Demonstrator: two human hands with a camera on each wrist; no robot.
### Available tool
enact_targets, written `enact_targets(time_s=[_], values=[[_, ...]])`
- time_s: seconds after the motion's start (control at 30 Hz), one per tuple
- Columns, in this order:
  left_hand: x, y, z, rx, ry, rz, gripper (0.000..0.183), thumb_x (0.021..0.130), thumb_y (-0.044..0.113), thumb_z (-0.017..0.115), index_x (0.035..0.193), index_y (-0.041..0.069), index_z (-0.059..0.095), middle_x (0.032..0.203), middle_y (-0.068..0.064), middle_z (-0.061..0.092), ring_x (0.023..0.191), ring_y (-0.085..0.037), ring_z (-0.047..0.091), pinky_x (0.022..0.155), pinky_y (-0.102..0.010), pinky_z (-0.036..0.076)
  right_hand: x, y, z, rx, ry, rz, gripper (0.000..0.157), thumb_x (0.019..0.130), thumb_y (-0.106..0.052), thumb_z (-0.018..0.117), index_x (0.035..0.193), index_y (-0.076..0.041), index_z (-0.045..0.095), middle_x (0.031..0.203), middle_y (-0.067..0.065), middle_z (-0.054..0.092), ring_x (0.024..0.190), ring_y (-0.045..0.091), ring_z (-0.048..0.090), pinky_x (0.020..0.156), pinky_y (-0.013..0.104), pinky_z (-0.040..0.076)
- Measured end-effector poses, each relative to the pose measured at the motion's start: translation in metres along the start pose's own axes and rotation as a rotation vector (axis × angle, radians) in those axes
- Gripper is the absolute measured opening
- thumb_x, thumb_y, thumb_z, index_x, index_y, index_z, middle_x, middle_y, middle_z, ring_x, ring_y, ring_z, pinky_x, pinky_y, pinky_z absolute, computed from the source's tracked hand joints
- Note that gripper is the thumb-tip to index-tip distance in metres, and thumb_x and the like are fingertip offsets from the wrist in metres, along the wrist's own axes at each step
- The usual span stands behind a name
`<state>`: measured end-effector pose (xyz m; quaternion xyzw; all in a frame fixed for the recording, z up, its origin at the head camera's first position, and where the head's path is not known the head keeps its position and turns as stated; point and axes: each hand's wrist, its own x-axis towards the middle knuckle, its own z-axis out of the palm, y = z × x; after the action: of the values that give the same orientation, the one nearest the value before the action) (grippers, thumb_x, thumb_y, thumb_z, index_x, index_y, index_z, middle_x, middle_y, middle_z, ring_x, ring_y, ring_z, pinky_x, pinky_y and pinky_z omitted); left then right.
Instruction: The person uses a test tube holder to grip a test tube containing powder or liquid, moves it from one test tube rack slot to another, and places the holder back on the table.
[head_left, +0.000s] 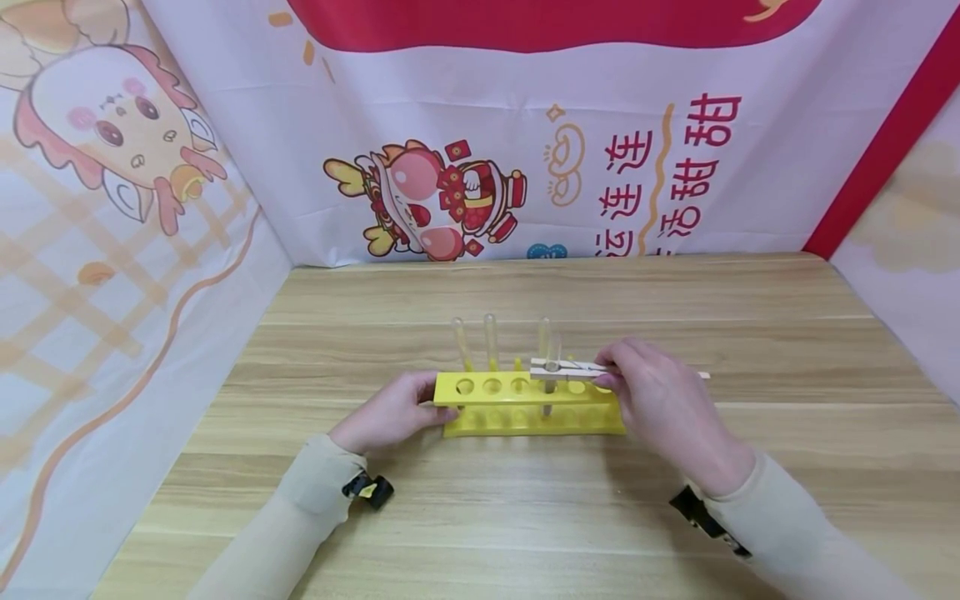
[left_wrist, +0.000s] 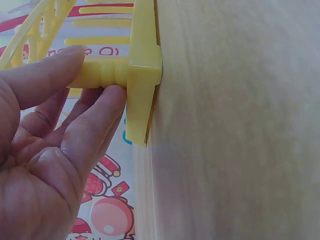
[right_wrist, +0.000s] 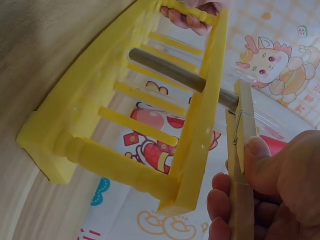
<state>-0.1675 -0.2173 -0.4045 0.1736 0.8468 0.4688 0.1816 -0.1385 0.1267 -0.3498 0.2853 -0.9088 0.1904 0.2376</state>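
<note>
A yellow test tube rack (head_left: 487, 427) stands upright on the table. My left hand (head_left: 393, 408) pinches the post at its left end between thumb and fingers; the left wrist view shows this post (left_wrist: 105, 72) close up. In my right hand (head_left: 667, 408) is a wooden test tube clamp (right_wrist: 242, 205), gripped with the thumb on top. The clamp's jaws hold a glass test tube (right_wrist: 167, 69) with grey-brown contents. That tube passes down through a hole in the rack's upper plate, its rounded bottom above the base.
Behind the rack's plate, three clear test tubes stand upside down on pegs: one at the far left (head_left: 460, 333), one beside it (head_left: 491, 333), and one near the middle (head_left: 544, 331). The wooden table (head_left: 480, 517) ends at a printed cloth backdrop (head_left: 300, 167).
</note>
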Motion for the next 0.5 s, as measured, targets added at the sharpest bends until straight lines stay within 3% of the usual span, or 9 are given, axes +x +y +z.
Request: enact_targets(time_s=[0.5], values=[[0.0004,0.0014,-0.0003,0.005,-0.001,0.012,0.030,0.092,0.012,0.072,0.121,0.016,0.066,0.119,0.003,0.067,0.110,-0.015,0.060,0.098,-0.043,0.045,-0.0031,0.0023,0.0102,-0.002,-0.010,0.003,0.014,0.086,-0.008,0.077,0.093,-0.002,0.067,0.084,0.007,0.065,0.070,0.022,0.062,0.062,0.041,0.055]])
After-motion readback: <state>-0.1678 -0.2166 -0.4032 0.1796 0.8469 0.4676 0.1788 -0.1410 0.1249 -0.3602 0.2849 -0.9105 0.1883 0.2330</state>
